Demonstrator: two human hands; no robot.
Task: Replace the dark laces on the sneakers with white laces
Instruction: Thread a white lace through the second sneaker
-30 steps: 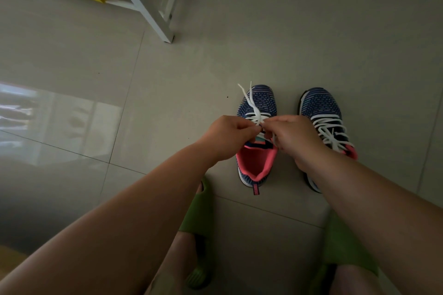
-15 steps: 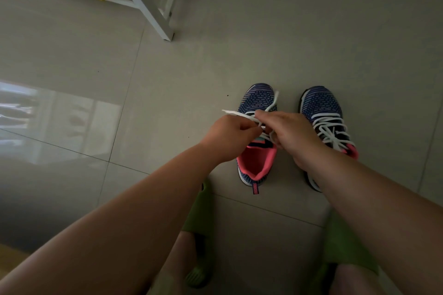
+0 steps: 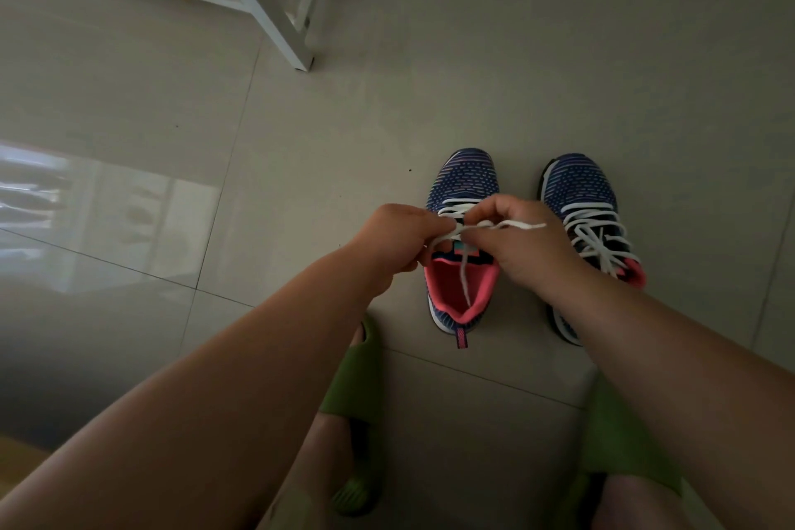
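On the tiled floor [image 3: 473, 56], 2 blue sneakers sit side by side. My left hand [image 3: 398, 239] and right hand [image 3: 522, 243] each pinch the left sneaker's [image 3: 462, 181] white lace [image 3: 522, 225] above its tongue, apparently to tie it.

Left sneaker: blue patterned knit sneaker with pink lining [image 3: 462, 181] stands upright on the floor, toe pointing away, just beside its pair; its pink collar is open toward the camera.
Lace on left sneaker: flat white lace [image 3: 522, 225] crosses the top eyelets; one end sticks out to the right, another strand hangs down into the pink opening.
Right sneaker: matching blue knit sneaker with pink heel [image 3: 578, 185] stands parallel, partly hidden.
Lace on right sneaker: white lace threaded in crossings [image 3: 596, 235] runs up the whole front.
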